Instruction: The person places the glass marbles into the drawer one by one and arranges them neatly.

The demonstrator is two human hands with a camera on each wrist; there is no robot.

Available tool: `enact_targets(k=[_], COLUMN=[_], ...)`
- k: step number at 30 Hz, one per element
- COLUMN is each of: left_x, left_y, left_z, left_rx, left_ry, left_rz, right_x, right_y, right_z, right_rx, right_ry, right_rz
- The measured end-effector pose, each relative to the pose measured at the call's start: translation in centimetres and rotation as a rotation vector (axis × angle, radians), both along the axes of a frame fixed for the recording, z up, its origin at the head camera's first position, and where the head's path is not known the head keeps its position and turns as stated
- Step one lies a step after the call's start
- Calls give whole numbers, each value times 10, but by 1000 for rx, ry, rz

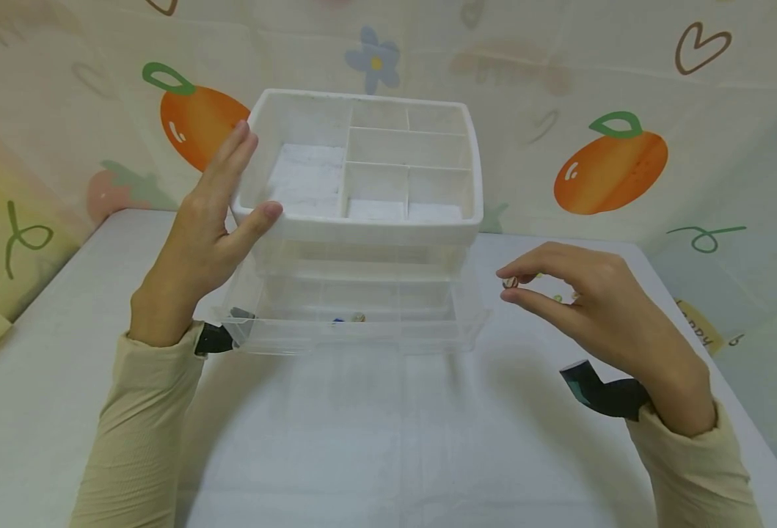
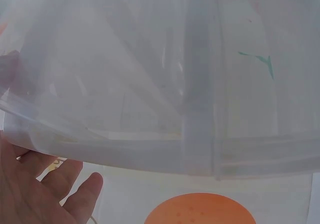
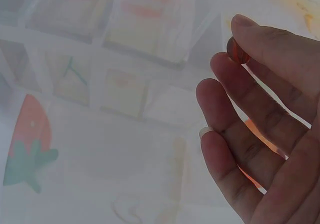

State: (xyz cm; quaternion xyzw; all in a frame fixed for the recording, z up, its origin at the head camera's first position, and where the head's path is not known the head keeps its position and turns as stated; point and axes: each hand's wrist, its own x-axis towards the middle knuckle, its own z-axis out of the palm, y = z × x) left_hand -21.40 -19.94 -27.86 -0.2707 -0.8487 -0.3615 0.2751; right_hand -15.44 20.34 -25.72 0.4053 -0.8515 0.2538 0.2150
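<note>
A white organizer box (image 1: 368,231) with a divided top tray stands on the table, and its clear drawer (image 1: 362,339) is pulled out below. My left hand (image 1: 206,227) rests against the box's left side, fingers straight, thumb on the front rim. To the right of the box, my right hand (image 1: 593,304) pinches a small glass marble (image 3: 238,50) with red-brown colouring between thumb and index finger. Inside the drawer lie a small blue marble (image 1: 338,320) and a yellowish marble (image 1: 359,317).
Small marbles (image 1: 557,298) lie on the white tabletop (image 1: 375,440) behind the right hand, partly hidden by it. A printed cloth (image 1: 520,44) with oranges and flowers hangs behind the box. The tray's compartments (image 1: 309,172) face upward.
</note>
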Motion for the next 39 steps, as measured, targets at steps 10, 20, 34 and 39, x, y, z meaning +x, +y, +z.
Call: enact_targets(k=[10,20,34,39], left_x=[0,-1,0,0], left_y=[0,0,0,1], left_z=[-1,-2,-1,-1], left_rx=[7,1,-4,2], left_ry=[16,32,20,21], left_rz=[-16,-13,-8,-11], right_x=[-2,-6,-11,-14], right_y=[-17,-27,-42,-48], right_z=[7,9,11,13], right_rx=[1,53,129,152], right_ry=[-25,11,-38,-60], right_rz=[69,95,82,87])
